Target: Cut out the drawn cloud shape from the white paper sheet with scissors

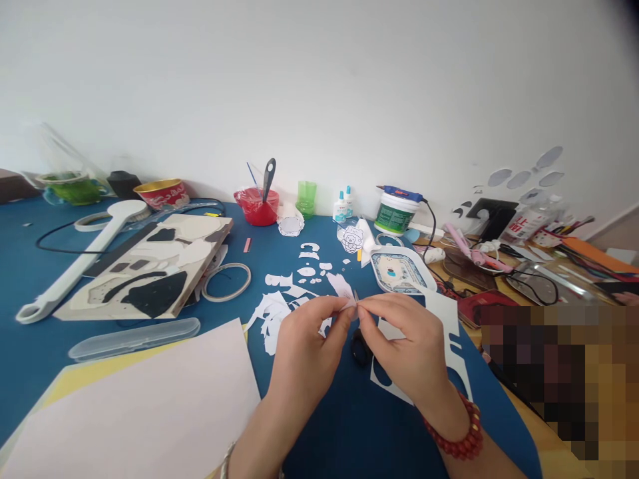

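My left hand (307,349) and my right hand (407,349) meet above the blue table (44,279), both pinching a small piece of white paper (343,286) between thumb and fingertips. The paper sticks up and back from the fingers. A red bead bracelet (456,436) is on my right wrist. Under the hands lie several white paper scraps (272,313) and a small black round object (360,347). A larger white cut-out sheet (446,313) lies beneath my right hand.
Large white sheet (150,406) over yellow paper at front left. A clear plastic case (134,337), tape ring (227,281), board with cut shapes (154,266), white long tool (74,266). Red bowl (259,205), green cup (306,197), glue bottles (343,205), tub (395,213), patterned tray (397,269). Cluttered wooden desk (524,266) right.
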Tool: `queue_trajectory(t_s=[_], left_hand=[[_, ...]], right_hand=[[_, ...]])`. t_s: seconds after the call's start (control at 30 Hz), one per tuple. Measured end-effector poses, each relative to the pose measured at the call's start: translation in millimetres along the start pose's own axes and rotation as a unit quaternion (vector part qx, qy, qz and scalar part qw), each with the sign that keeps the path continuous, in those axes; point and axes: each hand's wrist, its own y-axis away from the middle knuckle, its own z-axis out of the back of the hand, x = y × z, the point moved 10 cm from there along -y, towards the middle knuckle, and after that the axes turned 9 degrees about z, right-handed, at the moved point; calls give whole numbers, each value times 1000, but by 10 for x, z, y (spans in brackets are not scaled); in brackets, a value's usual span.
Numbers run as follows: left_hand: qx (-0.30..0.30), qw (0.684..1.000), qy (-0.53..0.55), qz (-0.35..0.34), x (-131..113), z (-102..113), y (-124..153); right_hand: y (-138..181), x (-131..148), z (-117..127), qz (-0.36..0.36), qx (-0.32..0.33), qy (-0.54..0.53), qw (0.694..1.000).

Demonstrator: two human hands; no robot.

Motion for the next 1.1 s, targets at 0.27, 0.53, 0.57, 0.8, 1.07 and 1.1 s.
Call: queue_trajectory(t_s=[0.27, 0.53, 0.57, 0.8, 1.07, 1.1], left_hand=[[6, 1000, 15, 15, 31, -6, -7], [-17, 1000, 15, -10, -13, 44, 5], [-21, 1000, 9, -17, -26, 50, 10], [-41, 998, -26, -46, -83, 66, 34], [-37, 997, -32, -57, -98, 41, 31], [-37, 997, -30, -57, -92, 39, 30]], right_hand=[[-5, -10, 5, -5, -1, -7, 1000], [26, -48, -13, -21, 8, -14, 1000], [30, -50, -9, -23, 7, -12, 1000], [39, -32, 12, -24, 5, 4, 1000], [34, -47, 0, -28, 0, 5, 1000], [37, -54, 0, -31, 0, 4, 1000]])
